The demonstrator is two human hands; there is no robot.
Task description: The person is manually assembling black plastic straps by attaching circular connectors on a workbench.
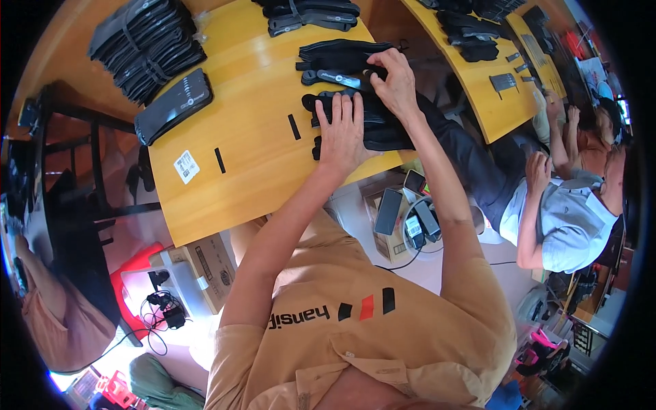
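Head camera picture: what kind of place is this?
Probably a workshop or packing room: there's a bundled stack of black fabric pieces, yellow worktables, and another person close by.

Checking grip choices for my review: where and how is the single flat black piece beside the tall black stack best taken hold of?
Probably by the right end of the flat black piece, coming from the right, thumb and fingers pinching its edge. It lies flat on the table, that end pointing toward the table's middle, while the tall black stack sits close by its far side.
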